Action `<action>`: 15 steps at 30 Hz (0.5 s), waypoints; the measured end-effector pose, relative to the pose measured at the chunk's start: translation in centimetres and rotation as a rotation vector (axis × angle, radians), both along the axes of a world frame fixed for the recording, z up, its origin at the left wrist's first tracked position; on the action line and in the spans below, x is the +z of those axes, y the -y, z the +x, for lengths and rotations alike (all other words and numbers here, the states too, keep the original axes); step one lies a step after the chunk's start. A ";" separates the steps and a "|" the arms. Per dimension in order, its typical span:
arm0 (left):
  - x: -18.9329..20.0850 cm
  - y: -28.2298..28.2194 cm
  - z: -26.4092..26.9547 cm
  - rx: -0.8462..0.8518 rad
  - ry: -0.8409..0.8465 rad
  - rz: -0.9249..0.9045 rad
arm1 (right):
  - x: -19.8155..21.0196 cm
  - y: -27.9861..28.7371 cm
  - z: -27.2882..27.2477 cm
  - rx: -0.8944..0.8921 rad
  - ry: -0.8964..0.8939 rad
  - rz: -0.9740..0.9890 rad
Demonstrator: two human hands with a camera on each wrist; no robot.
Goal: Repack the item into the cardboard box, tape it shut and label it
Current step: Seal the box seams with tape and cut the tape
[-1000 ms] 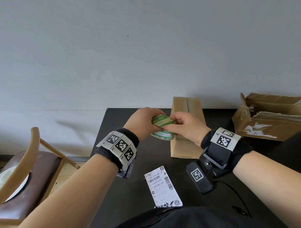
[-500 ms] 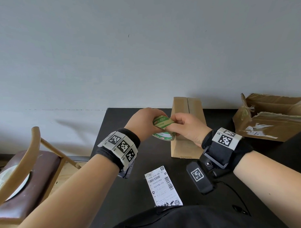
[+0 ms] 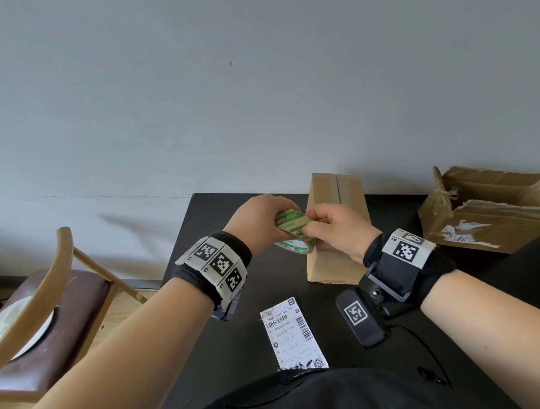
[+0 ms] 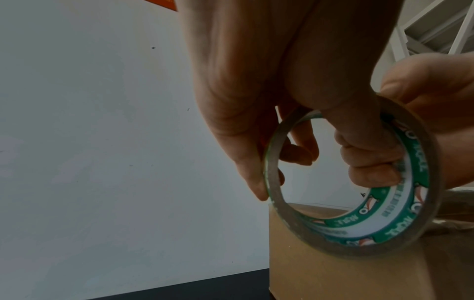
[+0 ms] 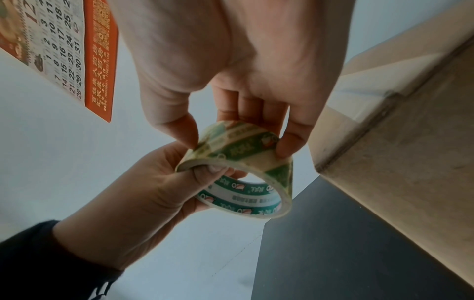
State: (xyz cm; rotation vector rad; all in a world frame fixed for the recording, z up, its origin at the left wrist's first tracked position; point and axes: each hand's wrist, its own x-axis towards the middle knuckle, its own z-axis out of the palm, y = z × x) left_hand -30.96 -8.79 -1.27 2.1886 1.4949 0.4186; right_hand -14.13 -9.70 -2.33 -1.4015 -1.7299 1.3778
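The cardboard box (image 3: 337,229) lies on the black bench (image 3: 236,328), its long flaps folded down so that they meet along a centre seam. No tape shows on that seam, so by the look of it the item is already inside (the contents cannot be seen) and the sealing has not begun.

Just beside the box, on its left and raised off the bench, both hands work a roll of clear tape (image 3: 294,232) with a green printed core. The left hand (image 3: 258,223) grips the roll, fingers hooked through its hole and thumb on the outside. The right hand (image 3: 337,229) pinches the outer wrap between thumb and fingertips (image 5: 284,150), most likely feeling for the free end. No loose strip of tape shows in any view, so pulling a length is still to come.

Nearer the person than the box, a printed shipping label (image 3: 293,335) with barcodes lies flat on the bench, not yet applied. To its right sits a small black device (image 3: 360,320) bearing a square marker. Well to the right of the box rests a torn, open carton (image 3: 489,215) with remnants of an old label. Left of the bench stands a wooden chair (image 3: 51,297).

Left to do, as I judge it: free the tape end, run it over the seam, then stick on the label.
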 end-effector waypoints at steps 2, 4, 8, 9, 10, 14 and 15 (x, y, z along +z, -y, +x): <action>-0.1 0.0 0.0 -0.009 -0.011 0.007 | -0.1 0.0 0.1 0.000 0.012 0.006; -0.2 0.0 0.0 -0.013 -0.016 0.008 | -0.1 0.0 0.0 -0.002 0.018 0.004; -0.5 -0.1 0.0 -0.007 -0.013 0.008 | -0.1 0.1 0.0 -0.005 -0.009 -0.018; -0.5 -0.1 0.0 -0.006 -0.009 0.003 | -0.1 0.0 0.1 -0.007 -0.014 -0.024; -0.5 -0.1 0.0 -0.004 -0.002 -0.003 | -0.1 0.0 0.1 -0.008 -0.018 -0.031; -0.4 0.0 -0.1 0.012 0.038 -0.021 | -0.3 0.0 0.0 -0.004 0.010 -0.039; -0.5 0.0 -0.1 0.013 0.038 -0.024 | -0.3 0.0 0.0 0.002 0.029 -0.031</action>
